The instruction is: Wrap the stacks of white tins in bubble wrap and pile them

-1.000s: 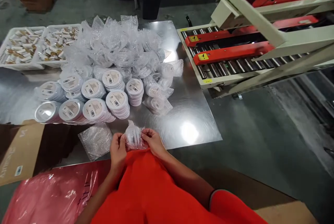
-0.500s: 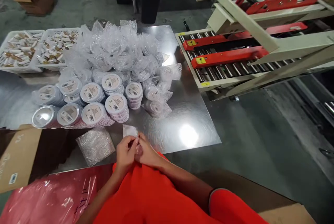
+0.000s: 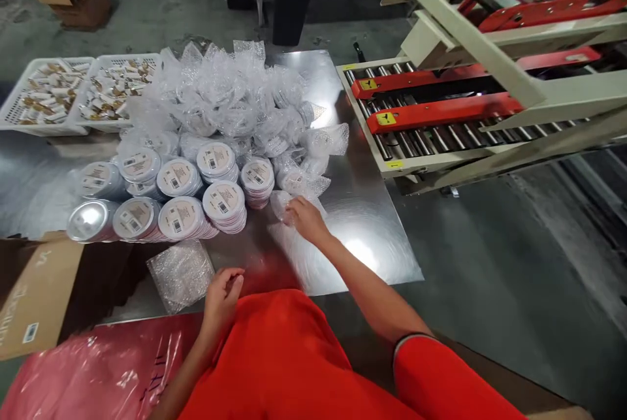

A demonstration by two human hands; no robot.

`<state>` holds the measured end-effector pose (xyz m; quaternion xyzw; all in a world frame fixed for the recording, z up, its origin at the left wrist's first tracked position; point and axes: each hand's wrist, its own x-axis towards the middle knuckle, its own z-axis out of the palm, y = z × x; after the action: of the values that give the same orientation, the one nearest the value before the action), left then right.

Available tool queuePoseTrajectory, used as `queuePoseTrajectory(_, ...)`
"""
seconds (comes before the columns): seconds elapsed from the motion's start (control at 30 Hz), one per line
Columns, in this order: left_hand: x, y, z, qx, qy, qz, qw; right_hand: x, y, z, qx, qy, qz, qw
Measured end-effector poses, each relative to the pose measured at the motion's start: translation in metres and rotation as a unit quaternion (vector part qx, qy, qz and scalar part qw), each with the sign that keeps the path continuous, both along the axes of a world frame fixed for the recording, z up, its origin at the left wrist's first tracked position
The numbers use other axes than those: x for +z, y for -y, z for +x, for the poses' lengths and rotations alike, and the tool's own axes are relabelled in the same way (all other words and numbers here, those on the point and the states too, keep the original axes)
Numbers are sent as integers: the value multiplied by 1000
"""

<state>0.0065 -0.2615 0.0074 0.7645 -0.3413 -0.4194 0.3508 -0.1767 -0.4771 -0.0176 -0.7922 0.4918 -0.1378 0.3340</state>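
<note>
My right hand (image 3: 307, 219) reaches to the right end of the pile and has its fingers closed on a bubble-wrapped package (image 3: 280, 204) lying on the metal table. My left hand (image 3: 221, 294) hovers at the front edge with fingers loosely curled and apart, holding nothing. Just left of it lies a flat stack of bubble-wrap bags (image 3: 182, 276). Beyond are several stacks of round, labelled lids or discs (image 3: 224, 199). Behind those rises a heap of bubble-wrapped pieces (image 3: 230, 87).
Two white baskets (image 3: 73, 127) of small white-and-gold parts stand at the back left. A roller conveyor (image 3: 431, 139) with red bars borders the right side. An open carton (image 3: 44, 296) and a pink plastic bag (image 3: 98, 368) are at the lower left.
My hands have moved apart. The right went forward and right to the heap's edge with the small wrapped bundle both hands were holding; the left let go and drew slightly left.
</note>
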Motion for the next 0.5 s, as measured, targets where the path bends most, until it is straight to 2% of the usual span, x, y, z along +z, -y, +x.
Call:
queuePoseTrajectory(0.17,-7,-15,6,14,-4,37,999,-30,54,5,-29,-60,0,998)
queuePoseTrajectory(0.27,-11,-18,3,-8,8,44,999,-53,71,12,-21,-87,4,996)
queuePoseTrajectory(0.4,-25,-25,2,-51,57,45,996,-77,63,15,-13,-94,-13,995)
queuePoseTrajectory(0.5,-43,-35,10,-86,143,91,982,-86,49,16,-24,-82,-32,996)
